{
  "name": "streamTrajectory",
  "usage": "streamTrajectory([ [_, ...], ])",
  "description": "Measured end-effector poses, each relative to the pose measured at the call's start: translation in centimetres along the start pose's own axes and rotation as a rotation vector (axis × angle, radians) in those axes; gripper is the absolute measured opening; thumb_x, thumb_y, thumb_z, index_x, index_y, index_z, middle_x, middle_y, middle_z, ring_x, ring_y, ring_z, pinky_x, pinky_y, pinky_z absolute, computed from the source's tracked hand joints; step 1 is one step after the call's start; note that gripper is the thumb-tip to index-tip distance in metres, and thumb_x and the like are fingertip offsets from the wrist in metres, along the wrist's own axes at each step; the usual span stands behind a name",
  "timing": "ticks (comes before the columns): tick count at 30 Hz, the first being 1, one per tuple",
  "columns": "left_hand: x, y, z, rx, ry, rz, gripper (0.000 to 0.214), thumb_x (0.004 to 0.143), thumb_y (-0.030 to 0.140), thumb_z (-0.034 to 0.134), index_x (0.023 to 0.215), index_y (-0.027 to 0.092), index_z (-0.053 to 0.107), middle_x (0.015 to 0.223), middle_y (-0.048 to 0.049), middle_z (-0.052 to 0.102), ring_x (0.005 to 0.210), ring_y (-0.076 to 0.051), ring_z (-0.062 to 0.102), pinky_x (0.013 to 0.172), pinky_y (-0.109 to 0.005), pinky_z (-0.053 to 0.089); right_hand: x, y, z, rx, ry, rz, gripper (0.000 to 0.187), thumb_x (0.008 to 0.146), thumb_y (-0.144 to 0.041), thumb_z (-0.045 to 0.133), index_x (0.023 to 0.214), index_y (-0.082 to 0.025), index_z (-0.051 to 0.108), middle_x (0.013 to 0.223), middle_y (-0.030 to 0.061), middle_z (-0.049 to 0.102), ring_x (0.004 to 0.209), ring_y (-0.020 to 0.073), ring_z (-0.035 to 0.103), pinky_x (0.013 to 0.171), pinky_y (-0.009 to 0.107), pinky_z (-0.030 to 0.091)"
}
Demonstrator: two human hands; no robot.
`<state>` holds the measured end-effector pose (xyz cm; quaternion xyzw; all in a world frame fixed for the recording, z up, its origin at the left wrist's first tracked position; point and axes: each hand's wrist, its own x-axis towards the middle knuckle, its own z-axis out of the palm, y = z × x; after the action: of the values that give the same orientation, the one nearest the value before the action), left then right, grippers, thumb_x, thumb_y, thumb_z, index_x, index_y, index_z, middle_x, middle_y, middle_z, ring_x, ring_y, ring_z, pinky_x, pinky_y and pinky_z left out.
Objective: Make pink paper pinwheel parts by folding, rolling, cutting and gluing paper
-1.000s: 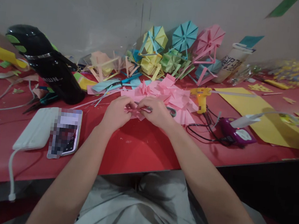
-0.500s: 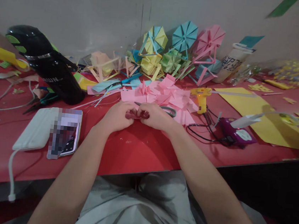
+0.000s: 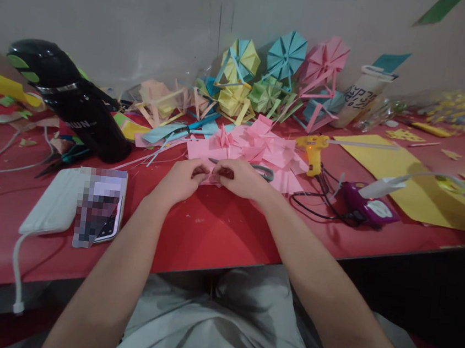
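Folded paper shapes are lining the wall behind a red counter, where a yellow glue gun, scissors, pliers and heaped pink paper are marking this cluttered spot as a paper-craft workspace.

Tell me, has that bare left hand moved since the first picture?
Yes, slightly: the bare left hand has shifted downward in the view, judged against the heap of folded pink paper, which stayed put.

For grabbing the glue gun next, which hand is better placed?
The right hand, I'd judge: it is nearer the yellow glue gun, while the left hand must reach past the right. Both pinch pink paper, so the right would likely need freeing first.
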<state>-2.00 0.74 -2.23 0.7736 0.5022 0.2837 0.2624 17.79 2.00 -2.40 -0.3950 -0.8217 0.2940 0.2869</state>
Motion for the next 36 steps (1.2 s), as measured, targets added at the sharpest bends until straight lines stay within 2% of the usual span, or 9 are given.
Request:
streamTrajectory([
  [3, 0.0, 0.3, 0.1, -0.011, 0.002, 0.004, 0.018, 0.081, 0.008, 0.057, 0.089, 0.019, 0.069, 0.087, -0.0026, 0.074, 0.08, -0.017, 0.067, 0.077, -0.028, 0.05, 0.0, -0.1, 0.2, -0.023, 0.001, 0.02, 0.014, 0.079, -0.006, 0.058, 0.083, -0.017, 0.067, 0.082, 0.0036, 0.072, 0.075, 0.015, 0.063, 0.072, 0.028, 0.045],
  [8, 0.1, 0.9, 0.2, 0.043, 0.008, -0.019, 0.023, 0.08, 0.003, 0.055, 0.085, 0.019, 0.072, 0.085, -0.0026, 0.075, 0.079, -0.017, 0.067, 0.076, -0.029, 0.049, 0.0, -0.1, 0.5, 0.068, 0.0, 0.041, 0.021, 0.078, -0.003, 0.055, 0.091, -0.016, 0.065, 0.081, 0.0037, 0.071, 0.072, 0.0144, 0.063, 0.069, 0.028, 0.048],
  [15, 0.2, 1.1, 0.4, 0.09, 0.035, -0.027, 0.027, 0.076, 0.0, 0.056, 0.085, 0.019, 0.073, 0.091, -0.0048, 0.073, 0.082, -0.017, 0.066, 0.078, -0.029, 0.051, 0.1, -0.5, 0.2, -0.095, -0.021, 0.056, 0.01, 0.079, -0.008, 0.063, 0.085, -0.014, 0.068, 0.086, 0.0059, 0.069, 0.075, 0.0145, 0.06, 0.071, 0.028, 0.045],
  [18, 0.2, 1.1, 0.3, 0.11, 0.034, -0.026, 0.025, 0.075, 0.001, 0.057, 0.083, 0.018, 0.073, 0.09, -0.0052, 0.073, 0.08, -0.017, 0.065, 0.077, -0.03, 0.051, 0.1, -0.6, 0.1, -0.174, -0.026, 0.028, 0.007, 0.081, -0.01, 0.064, 0.082, -0.014, 0.071, 0.086, 0.0062, 0.066, 0.075, 0.0147, 0.057, 0.072, 0.028, 0.043],
  [25, 0.1, 1.2, 0.2, 0.114, 0.056, -0.005, 0.027, 0.069, -0.001, 0.054, 0.078, 0.019, 0.069, 0.085, -0.0046, 0.071, 0.076, -0.017, 0.062, 0.073, -0.03, 0.05, 0.1, -0.5, 0.2, -0.192, -0.038, -0.054, 0.017, 0.083, -0.005, 0.063, 0.089, -0.016, 0.075, 0.091, 0.0066, 0.066, 0.083, 0.0164, 0.058, 0.077, 0.03, 0.044],
  [29, 0.1, 1.1, 0.3, 0.098, 0.05, -0.007, 0.02, 0.07, 0.002, 0.059, 0.075, 0.019, 0.068, 0.082, -0.0037, 0.071, 0.074, -0.017, 0.062, 0.071, -0.03, 0.049, 0.0, -0.5, 0.0, -0.149, -0.089, -0.074, 0.009, 0.083, -0.012, 0.069, 0.088, -0.017, 0.076, 0.093, 0.006, 0.067, 0.08, 0.0145, 0.058, 0.077, 0.029, 0.045],
  [33, 0.0, 1.1, 0.3, 0.133, 0.036, -0.029, 0.02, 0.074, 0.005, 0.059, 0.079, 0.02, 0.071, 0.082, -0.0045, 0.072, 0.075, -0.019, 0.064, 0.073, -0.032, 0.049, -0.1, -0.7, -0.3, -0.152, -0.087, -0.045, 0.014, 0.084, -0.01, 0.067, 0.09, -0.017, 0.077, 0.089, 0.0051, 0.07, 0.075, 0.013, 0.059, 0.072, 0.027, 0.044],
  [36, 0.0, 1.1, 0.1, 0.172, 0.02, 0.008, 0.023, 0.075, 0.006, 0.056, 0.084, 0.02, 0.073, 0.087, -0.006, 0.073, 0.08, -0.02, 0.065, 0.076, -0.032, 0.049, -0.1, -1.1, -0.5, -0.211, -0.085, -0.028, 0.016, 0.084, -0.011, 0.065, 0.091, -0.017, 0.079, 0.085, 0.0053, 0.072, 0.073, 0.0142, 0.06, 0.07, 0.027, 0.042],
])
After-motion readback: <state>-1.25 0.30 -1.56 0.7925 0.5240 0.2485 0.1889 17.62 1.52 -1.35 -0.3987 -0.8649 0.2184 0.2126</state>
